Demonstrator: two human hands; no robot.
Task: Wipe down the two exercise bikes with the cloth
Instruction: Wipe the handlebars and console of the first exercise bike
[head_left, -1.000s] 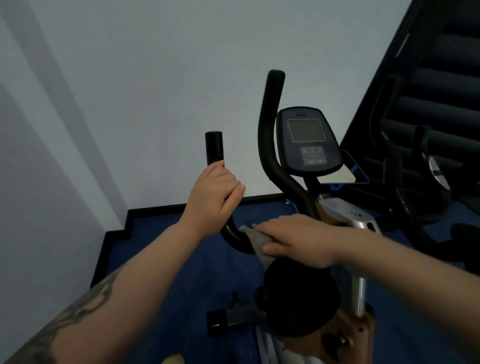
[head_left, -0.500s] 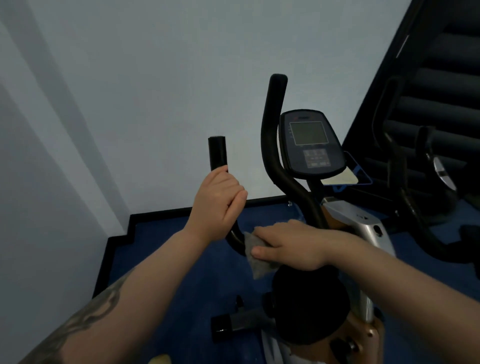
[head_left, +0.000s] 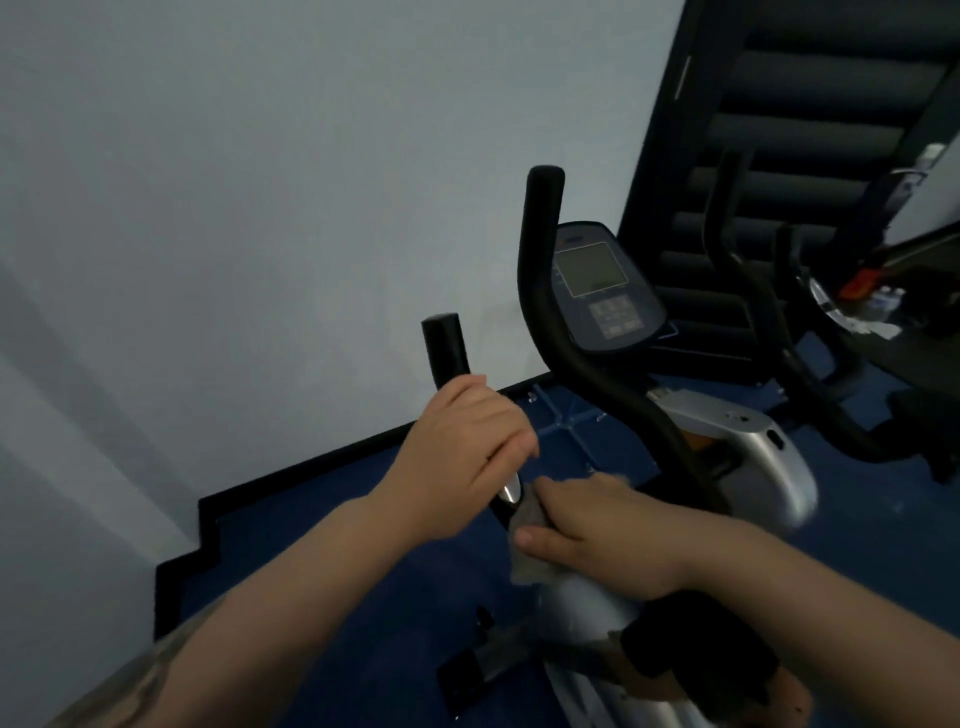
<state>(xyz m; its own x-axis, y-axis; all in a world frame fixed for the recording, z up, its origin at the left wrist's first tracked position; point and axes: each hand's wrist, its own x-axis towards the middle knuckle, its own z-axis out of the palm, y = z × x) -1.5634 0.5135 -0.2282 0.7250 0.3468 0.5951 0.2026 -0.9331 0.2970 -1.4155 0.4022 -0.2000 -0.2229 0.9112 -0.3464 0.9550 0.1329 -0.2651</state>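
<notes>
A: What changes vs the pics before?

B: The view swings left, so the near bike (head_left: 727, 452) now sits more to the right of frame. The right hand (head_left: 597, 535) with the cloth (head_left: 524, 540) slides a little up the low bend of the left bar (head_left: 447, 353), closer to the left hand (head_left: 462, 457). A shiny metal spot on the bar shows just above the cloth now; 0.5 s ago I do not see it.

A: And what does it mean for the task?

B: I think the wipe is moving along the bar bend, so this part is in work, not finished. The console (head_left: 602, 291), the right bar (head_left: 545, 291) and the 2nd bike (head_left: 810, 364) look untouched, but I cannot be sure from here.

A: Hands?

B: Left hand is clamped round the left bar, under its black top end, prob. to steady it. Right hand lies on the cloth, thumb curled under its edge, pressing it to the bar. The two hands are near, almost touching, w/ the metal spot between them.

A: Where is the cloth exactly?

B: Under the right hand, just below the left hand, on the bar's curve. One corner hangs free below the thumb. The 2nd bike is well apart, at far right.
</notes>
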